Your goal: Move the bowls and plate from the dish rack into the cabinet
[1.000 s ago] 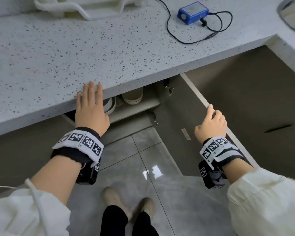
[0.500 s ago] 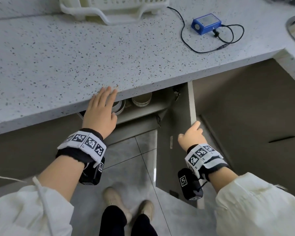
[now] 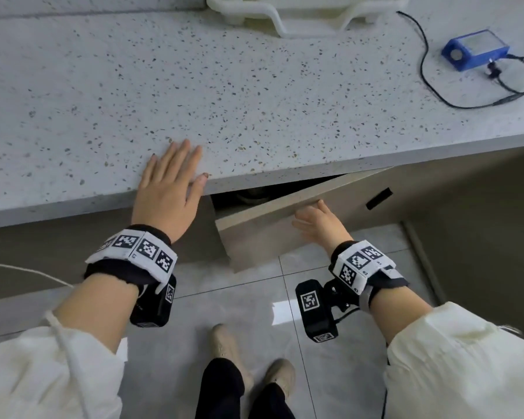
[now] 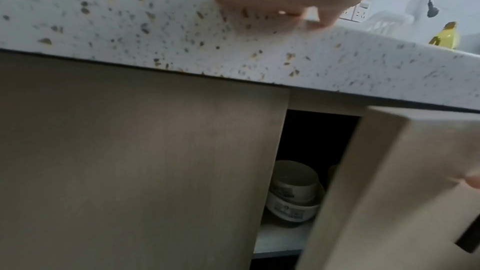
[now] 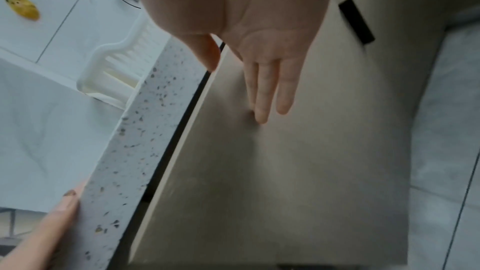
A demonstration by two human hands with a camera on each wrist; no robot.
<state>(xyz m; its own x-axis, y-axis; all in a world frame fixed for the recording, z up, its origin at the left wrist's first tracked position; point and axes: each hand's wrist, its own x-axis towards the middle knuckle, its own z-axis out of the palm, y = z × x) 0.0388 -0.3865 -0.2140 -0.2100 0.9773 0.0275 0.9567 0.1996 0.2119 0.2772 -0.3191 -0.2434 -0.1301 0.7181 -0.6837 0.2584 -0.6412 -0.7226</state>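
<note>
A: Two stacked white ceramic bowls [image 4: 293, 194] on the cabinet shelf, seen through a narrow gap behind the grey-brown wooden cabinet door [image 3: 273, 234]. Right hand [image 3: 318, 223]?

B: Flat on the door's outer face, fingers [image 5: 265, 98] straight, holding nothing. Bowls sit behind the door, left of that hand.

A: Left hand [image 3: 168, 189]?

B: Spread flat on the speckled grey stone surface [image 3: 224, 86] at its front edge, empty. White plastic dish rack [image 3: 306, 13] far back.

A: Change?

B: Door was wide open a second ago; now nearly shut.
</note>
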